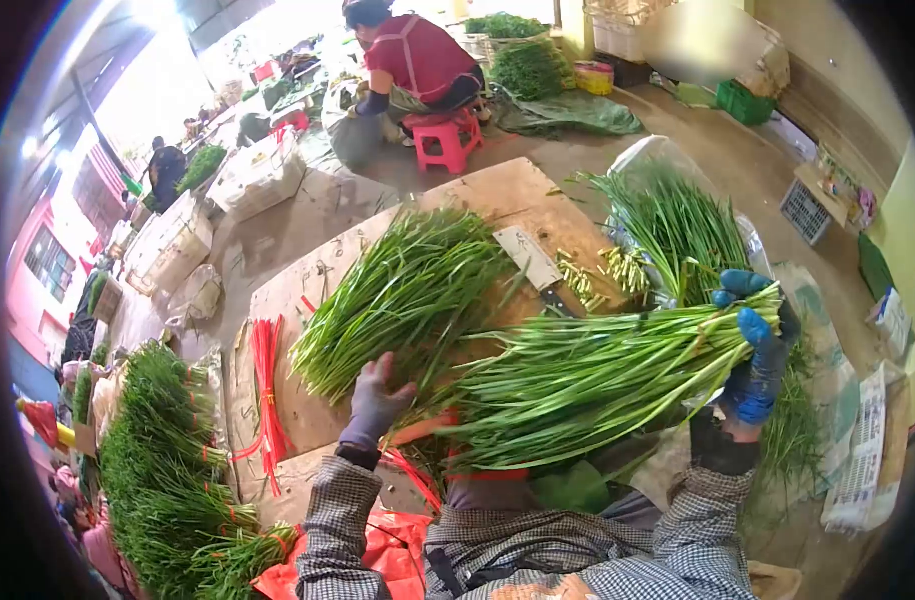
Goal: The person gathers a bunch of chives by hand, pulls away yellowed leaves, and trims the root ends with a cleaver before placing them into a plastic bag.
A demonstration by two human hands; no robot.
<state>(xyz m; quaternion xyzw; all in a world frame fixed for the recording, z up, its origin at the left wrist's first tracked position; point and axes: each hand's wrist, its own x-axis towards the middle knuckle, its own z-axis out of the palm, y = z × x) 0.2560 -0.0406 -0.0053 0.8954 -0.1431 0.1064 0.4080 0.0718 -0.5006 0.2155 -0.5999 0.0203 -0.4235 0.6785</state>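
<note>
My right hand [755, 365], in a blue glove, is wrapped round the stem end of a large bunch of garlic chives [597, 385], whose leaves spread leftward above my lap. My left hand [377, 402], in a greyish glove, has its fingers apart and holds nothing. It is beside the near edge of a loose pile of chives [397, 290] on the wooden board [497, 185]. A cleaver [527, 257] lies flat there, its dark handle partly behind the held bunch. Cut stem ends [582, 282] are scattered beside the blade.
Red ties [268, 400] lie at the board's left. Tied green bunches [172, 480] are stacked at far left. More chives [677, 225] rest on plastic at right. A person [417, 60] sits on a pink stool [444, 138] beyond the board. White crates [262, 175] stand at back left.
</note>
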